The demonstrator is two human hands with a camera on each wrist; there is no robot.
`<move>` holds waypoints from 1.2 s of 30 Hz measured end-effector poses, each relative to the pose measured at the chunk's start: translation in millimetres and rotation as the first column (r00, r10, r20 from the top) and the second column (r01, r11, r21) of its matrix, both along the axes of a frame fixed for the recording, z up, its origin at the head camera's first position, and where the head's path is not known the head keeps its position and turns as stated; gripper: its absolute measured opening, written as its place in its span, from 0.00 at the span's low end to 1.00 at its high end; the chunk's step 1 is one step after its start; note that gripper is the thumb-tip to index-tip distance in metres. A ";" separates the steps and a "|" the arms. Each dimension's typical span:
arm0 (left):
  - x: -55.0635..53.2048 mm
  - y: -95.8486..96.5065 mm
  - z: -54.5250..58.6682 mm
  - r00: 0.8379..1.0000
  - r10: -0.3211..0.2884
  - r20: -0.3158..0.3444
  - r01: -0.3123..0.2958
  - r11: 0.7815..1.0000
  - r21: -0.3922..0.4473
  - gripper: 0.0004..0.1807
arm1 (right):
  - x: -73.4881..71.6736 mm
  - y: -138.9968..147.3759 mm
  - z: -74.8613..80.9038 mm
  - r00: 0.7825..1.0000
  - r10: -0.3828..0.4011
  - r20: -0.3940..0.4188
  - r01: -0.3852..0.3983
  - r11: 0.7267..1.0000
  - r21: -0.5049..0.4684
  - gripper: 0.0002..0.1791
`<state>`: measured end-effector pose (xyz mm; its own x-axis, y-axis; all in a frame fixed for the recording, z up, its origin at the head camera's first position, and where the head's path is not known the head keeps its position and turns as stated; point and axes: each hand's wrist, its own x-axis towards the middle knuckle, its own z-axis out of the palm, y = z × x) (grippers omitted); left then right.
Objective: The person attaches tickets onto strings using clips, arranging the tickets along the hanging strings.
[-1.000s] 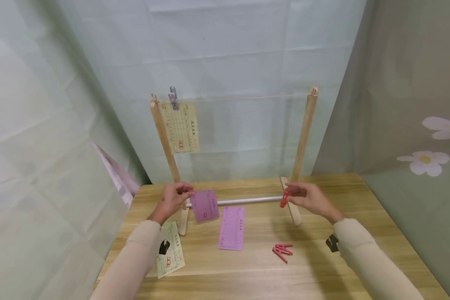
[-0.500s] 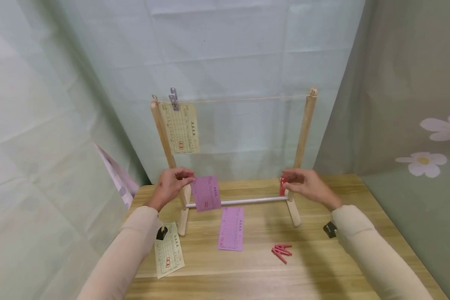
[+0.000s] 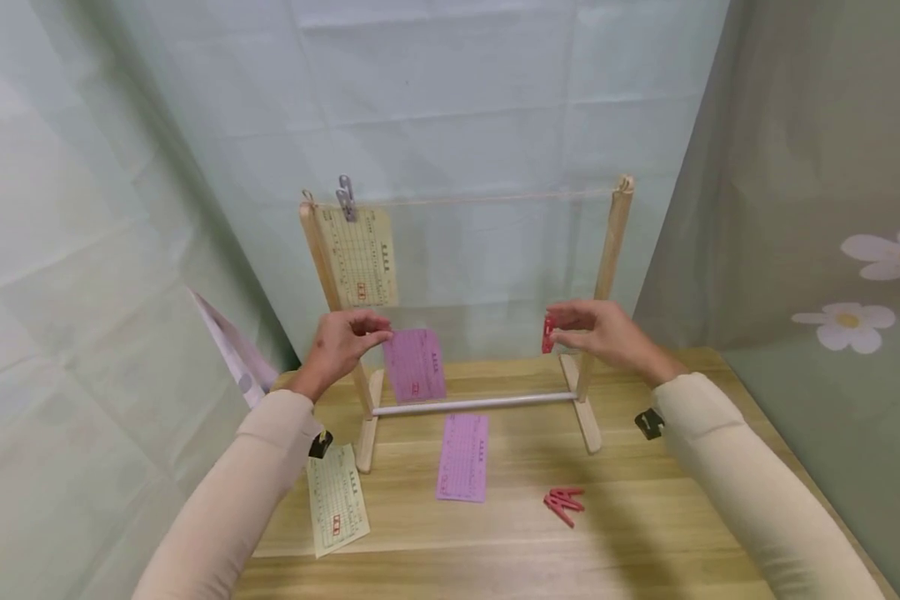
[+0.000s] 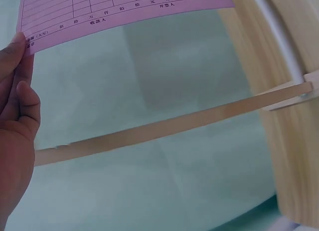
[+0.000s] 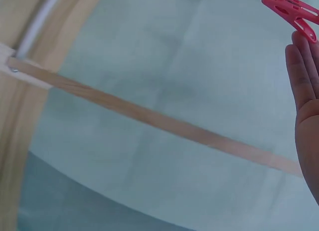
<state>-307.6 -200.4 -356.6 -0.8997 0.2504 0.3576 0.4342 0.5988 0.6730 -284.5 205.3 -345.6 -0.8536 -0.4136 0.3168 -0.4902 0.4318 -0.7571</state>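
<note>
My left hand point(image 3: 345, 346) pinches a purple printed receipt slip point(image 3: 416, 365) by its upper left corner, raised in front of the wooden stand. In the left wrist view the slip point(image 4: 124, 14) hangs from thumb and fingertips. On the other side, my right hand point(image 3: 596, 332) holds a red clothespin point(image 3: 547, 333) at its fingertips; the right wrist view shows the same clothespin point(image 5: 291, 11) at the top corner. Above both hands a thin string point(image 3: 480, 197) runs between the posts. A grey clothespin point(image 3: 347, 200) fastens a yellow slip point(image 3: 362, 258) at the string's left end.
A second purple slip point(image 3: 463, 458) lies on the wooden table point(image 3: 420, 550), with another yellow slip point(image 3: 337, 500) to its left. Red clothespins point(image 3: 565, 503) lie at the right. A white rod point(image 3: 487, 404) joins the feet of the left post point(image 3: 321, 254) and right post point(image 3: 612, 242).
Both hands have risen from near the table, the left bringing the purple slip up and the right lifting the red clothespin and shifting slightly left.
</note>
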 end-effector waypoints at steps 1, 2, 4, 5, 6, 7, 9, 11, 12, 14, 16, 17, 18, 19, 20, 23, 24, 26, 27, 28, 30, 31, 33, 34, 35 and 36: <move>-0.7 1.0 3.8 1.000 0.004 0.000 -0.004 1.000 -0.003 0.10 | -1.0 -1.9 4.4 1.000 -0.001 -0.007 0.001 1.000 0.000 0.21; -1.6 1.9 7.1 1.000 0.005 -0.004 -0.005 1.000 -0.007 0.10 | -1.6 -4.1 9.2 1.000 -0.005 -0.015 0.005 1.000 0.003 0.21; -2.8 4.1 13.9 1.000 0.009 -0.014 -0.009 1.000 -0.023 0.10 | -3.6 -8.3 17.9 0.999 -0.006 -0.035 0.006 1.000 0.003 0.21; -3.4 5.1 16.9 1.000 0.006 -0.026 -0.007 1.000 -0.028 0.10 | -4.8 -10.2 21.6 0.999 -0.009 -0.047 0.009 1.000 0.005 0.21; -4.1 5.9 19.4 0.999 0.004 -0.035 -0.005 0.999 -0.035 0.10 | -5.9 -12.1 25.3 0.998 -0.007 -0.057 0.008 1.000 0.008 0.21; -5.0 6.7 21.9 0.999 0.002 -0.046 -0.004 0.999 -0.045 0.10 | -6.7 -13.9 29.1 0.998 -0.007 -0.066 0.008 1.000 0.013 0.21; -6.2 8.4 26.7 0.998 -0.003 -0.058 0.001 0.999 -0.046 0.10 | -8.6 -16.9 35.7 0.997 -0.001 -0.082 0.002 1.000 0.014 0.21; -7.4 10.0 31.8 0.997 -0.011 -0.074 0.007 0.999 -0.042 0.09 | -10.4 -19.5 41.5 0.996 0.001 -0.094 0.001 1.000 0.017 0.21; -8.0 10.9 34.6 0.997 -0.011 -0.078 0.008 0.999 -0.043 0.09 | -11.1 -20.6 44.5 0.995 0.000 -0.096 0.001 1.000 0.020 0.21; -9.2 12.7 41.1 0.996 -0.015 -0.086 0.012 0.999 -0.036 0.09 | -12.6 -22.9 50.1 0.995 -0.004 -0.105 0.007 1.000 0.028 0.21; -10.7 14.0 48.5 0.996 -0.018 -0.092 0.015 0.999 -0.036 0.09 | -13.9 -25.8 55.9 0.994 -0.009 -0.109 0.013 0.999 0.036 0.21; -11.3 14.6 52.2 0.995 -0.020 -0.094 0.017 0.999 -0.035 0.09 | -14.5 -27.3 58.9 0.994 -0.009 -0.109 0.014 0.999 0.039 0.21; -12.1 15.2 55.9 0.995 -0.023 -0.096 0.020 0.999 -0.035 0.09 | -15.0 -28.7 61.9 0.994 -0.010 -0.110 0.014 0.999 0.040 0.21; -12.9 15.8 59.6 0.995 -0.025 -0.097 0.022 0.999 -0.037 0.09 | -15.4 -30.3 65.1 0.994 -0.009 -0.112 0.014 0.999 0.039 0.21; -13.6 16.6 63.5 0.995 -0.027 -0.100 0.023 0.999 -0.043 0.09 | -15.8 -31.8 68.1 0.993 -0.012 -0.113 0.017 0.999 0.039 0.20; -15.3 19.2 75.2 0.994 -0.035 -0.104 0.031 0.998 -0.045 0.10 | -16.7 -36.3 76.8 0.992 -0.026 -0.121 0.029 0.999 0.030 0.21; -15.9 20.0 78.9 0.994 -0.034 -0.103 0.029 0.998 -0.047 0.10 | -17.0 -37.8 79.6 0.992 -0.033 -0.125 0.037 0.999 0.028 0.21; -16.9 21.6 86.4 0.995 -0.025 -0.101 0.021 0.999 -0.044 0.10 | -17.8 -40.8 84.6 0.990 -0.045 -0.134 0.049 0.998 0.026 0.20; -17.4 22.2 89.9 0.995 -0.021 -0.101 0.017 0.999 -0.041 0.10 | -18.4 -42.4 87.0 0.989 -0.047 -0.142 0.051 0.998 0.025 0.20; -17.8 22.6 93.3 0.994 -0.016 -0.105 0.012 0.999 -0.039 0.10 | -19.0 -44.1 89.5 0.988 -0.048 -0.145 0.052 0.998 0.019 0.20; -19.0 22.8 99.4 0.994 -0.005 -0.108 0.002 1.000 -0.030 0.10 | -20.1 -47.4 94.3 0.988 -0.048 -0.148 0.051 0.999 0.014 0.20; -19.6 22.8 102.2 0.994 -0.003 -0.109 0.001 1.000 -0.024 0.10 | -20.7 -48.9 96.5 0.988 -0.048 -0.145 0.050 0.999 0.009 0.20; -20.5 22.3 107.2 0.994 -0.002 -0.111 0.000 1.000 -0.020 0.10 | -21.9 -51.9 101.0 0.991 -0.050 -0.126 0.049 0.999 -0.010 0.21; -20.9 22.2 109.4 0.994 -0.002 -0.112 0.000 1.000 -0.019 0.11 | -22.3 -53.2 103.1 0.992 -0.052 -0.113 0.050 0.999 -0.021 0.21; -21.3 22.3 111.5 0.993 -0.003 -0.114 0.001 1.000 -0.018 0.11 | -22.7 -54.3 105.0 0.993 -0.056 -0.100 0.053 0.998 -0.029 0.22; -21.5 22.5 113.4 0.993 -0.004 -0.116 0.002 1.000 -0.019 0.11 | -23.2 -55.2 106.9 0.995 -0.058 -0.087 0.055 0.998 -0.036 0.22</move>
